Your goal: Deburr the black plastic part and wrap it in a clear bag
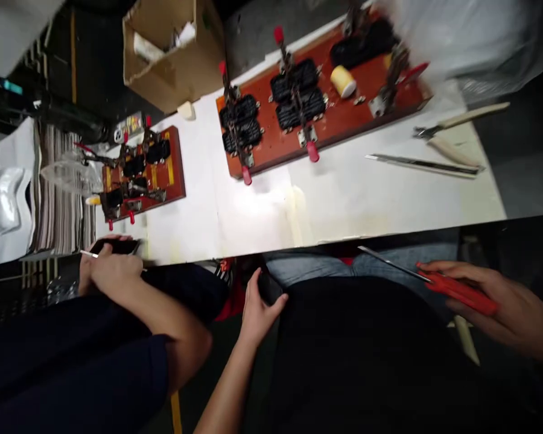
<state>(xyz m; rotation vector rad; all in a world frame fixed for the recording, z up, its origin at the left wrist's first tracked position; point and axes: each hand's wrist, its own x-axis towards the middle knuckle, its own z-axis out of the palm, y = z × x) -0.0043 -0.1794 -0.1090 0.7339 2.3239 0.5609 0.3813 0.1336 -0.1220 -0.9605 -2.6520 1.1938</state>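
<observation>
Left hand (256, 310): thumb and fingers grip opposite edges of a flat black object (270, 288), located over the lap; right hand (509, 301): fingers wrapped around the handle of a red-handled tool with slim metal shaft (461, 293), tip near the white table (344, 208); beige-handled pliers (455, 122) lie beside a long red-brown board (341, 117).

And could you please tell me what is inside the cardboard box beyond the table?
Inside the cardboard box, a white cylindrical item and another white piece can be seen; the near wall covers the bottom, hiding anything lower.
</observation>
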